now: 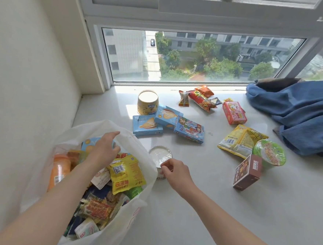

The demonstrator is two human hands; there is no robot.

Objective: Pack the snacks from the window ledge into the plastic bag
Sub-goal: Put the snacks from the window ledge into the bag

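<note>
Underneath, pale window ledge [199, 192] beside white wall [26, 74].

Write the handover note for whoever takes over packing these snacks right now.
Left hand: inside the plastic bag, fingers relaxed over a blue box, holding nothing clearly.
Right hand: fingers curled at the rim of the small tin beside the bag; a firm grip cannot be confirmed.
Done: the bag already holds many packets, a box and an orange bottle.
Left on the ledge: yellow tub, three blue boxes, red packets by the window, pink box, yellow packets, green noodle cup, brown box, plus the tin.
The blue cloth is not a snack.
</note>
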